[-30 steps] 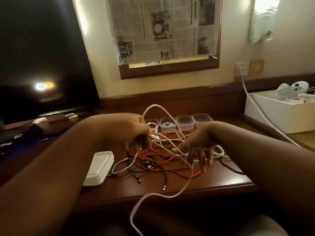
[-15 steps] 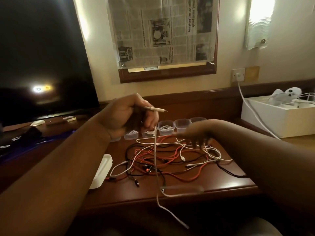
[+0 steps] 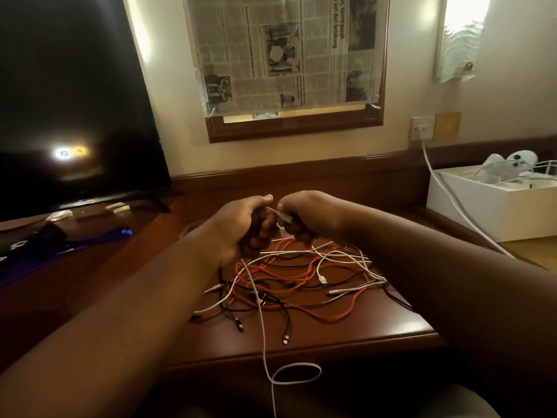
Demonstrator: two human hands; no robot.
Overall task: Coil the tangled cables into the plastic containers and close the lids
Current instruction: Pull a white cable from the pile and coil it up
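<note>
Both hands now meet above the tangled cables [image 3: 301, 285]: our left hand [image 3: 244, 227] and right hand [image 3: 304, 218] have closed their fingers on one white cable [image 3: 262, 321], freed since a second ago. It trails over the surface's near edge, so we judge coiling can begin.

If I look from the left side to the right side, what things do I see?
Black TV screen → newspaper taped over the frame → wall socket → white box.
</note>
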